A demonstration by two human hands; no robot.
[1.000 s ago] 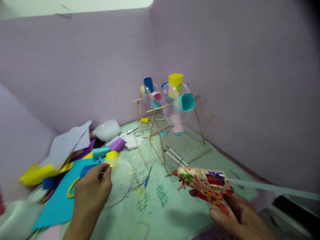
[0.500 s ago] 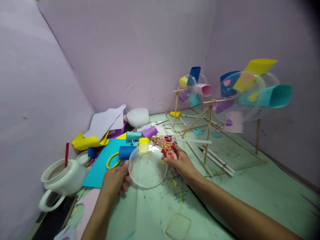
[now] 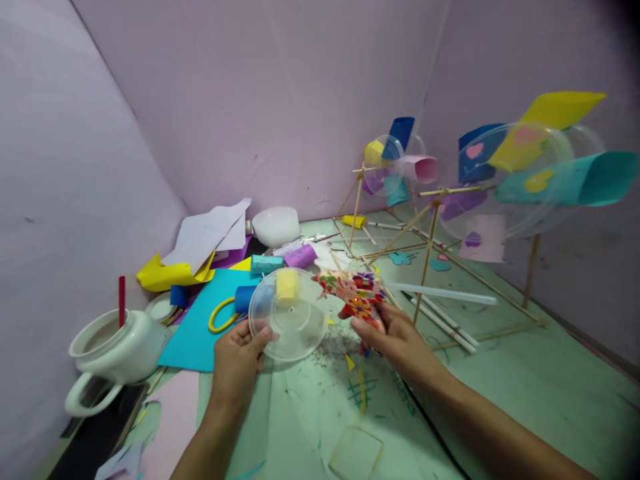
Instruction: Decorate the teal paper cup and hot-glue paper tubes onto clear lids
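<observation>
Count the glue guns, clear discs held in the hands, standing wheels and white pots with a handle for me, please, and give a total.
Glue gun, in the right hand: 1
Clear disc, in the left hand: 1
Standing wheels, a nearer wheel and a farther wheel: 2
White pot with a handle: 1
Total: 5

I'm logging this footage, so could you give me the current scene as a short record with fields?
Left hand: holds clear plastic disc by its edge
Right hand: grips flower-patterned glue gun, pointed leftward
Glue stick: protrudes from the gun's back
Beyond disc: teal tube, purple tube
Right side: near wheel and far wheel on stick frames
Left side: white pot with red stick inside
</observation>
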